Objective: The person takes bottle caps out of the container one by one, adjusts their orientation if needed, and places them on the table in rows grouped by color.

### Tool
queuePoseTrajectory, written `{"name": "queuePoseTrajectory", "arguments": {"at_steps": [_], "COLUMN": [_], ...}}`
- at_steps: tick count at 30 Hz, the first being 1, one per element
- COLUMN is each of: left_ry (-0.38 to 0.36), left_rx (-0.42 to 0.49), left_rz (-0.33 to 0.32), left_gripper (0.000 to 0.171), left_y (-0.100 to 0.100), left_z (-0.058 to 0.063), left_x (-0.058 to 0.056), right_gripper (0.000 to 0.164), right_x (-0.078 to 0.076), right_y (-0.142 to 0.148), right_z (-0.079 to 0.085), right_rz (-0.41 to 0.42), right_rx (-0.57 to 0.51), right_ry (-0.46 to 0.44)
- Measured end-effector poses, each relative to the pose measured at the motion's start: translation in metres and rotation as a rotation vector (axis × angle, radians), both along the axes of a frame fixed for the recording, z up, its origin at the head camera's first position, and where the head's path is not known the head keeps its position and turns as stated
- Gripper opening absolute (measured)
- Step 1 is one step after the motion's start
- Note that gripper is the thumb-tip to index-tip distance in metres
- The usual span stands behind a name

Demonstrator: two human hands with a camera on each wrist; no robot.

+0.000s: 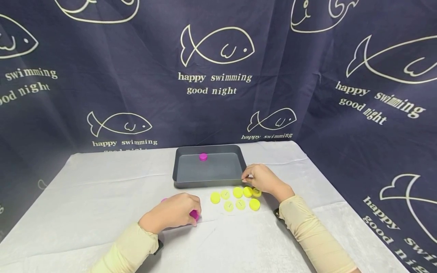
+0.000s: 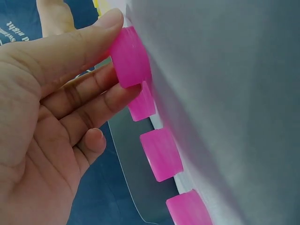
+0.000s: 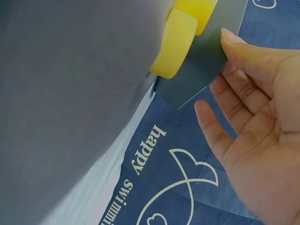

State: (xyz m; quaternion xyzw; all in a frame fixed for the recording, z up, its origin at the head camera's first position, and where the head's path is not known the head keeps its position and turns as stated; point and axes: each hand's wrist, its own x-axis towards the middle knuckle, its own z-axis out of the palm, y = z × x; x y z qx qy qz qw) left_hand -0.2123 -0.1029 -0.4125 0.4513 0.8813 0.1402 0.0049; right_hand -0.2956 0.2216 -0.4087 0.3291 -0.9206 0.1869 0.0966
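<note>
My left hand point(image 1: 175, 210) pinches a magenta bottle cap point(image 2: 131, 57) between thumb and fingers, close over the table. Several more magenta caps point(image 2: 161, 154) stand in a row past it in the left wrist view; in the head view the hand mostly hides them. My right hand point(image 1: 261, 178) is at the front right corner of a dark grey rectangular tray point(image 1: 209, 183). Its thumb lies over the rim with fingers behind the wall, pinching it. One magenta cap point(image 1: 203, 157) sits inside the tray near the back wall.
Several yellow caps point(image 1: 238, 192) lie in a loose group before the tray, some showing their paler undersides. A white cloth point(image 1: 112, 189) covers the table. Dark blue curtains point(image 1: 218, 113) with fish drawings stand behind and at the sides.
</note>
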Motion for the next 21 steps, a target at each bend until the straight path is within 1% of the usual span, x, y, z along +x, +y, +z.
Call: {"name": "queuePoseTrajectory", "arguments": {"at_steps": [13, 21], "left_ry": [-0.026, -0.048], "left_rx": [0.031, 0.043], "left_rz": [0.002, 0.006], "left_gripper": [0.017, 0.016], "left_y": [-0.0016, -0.0030], "left_z": [-0.0030, -0.0036], "left_x": [-0.0021, -0.0009], "right_gripper": [0.004, 0.004], "right_x": [0.0011, 0.0007], "right_y": [0.0002, 0.0009], "right_z": [0.0024, 0.0011], "right_rz": [-0.009, 0.001], "right_rx": [0.001, 0.007], "right_ry": [-0.016, -0.010]}}
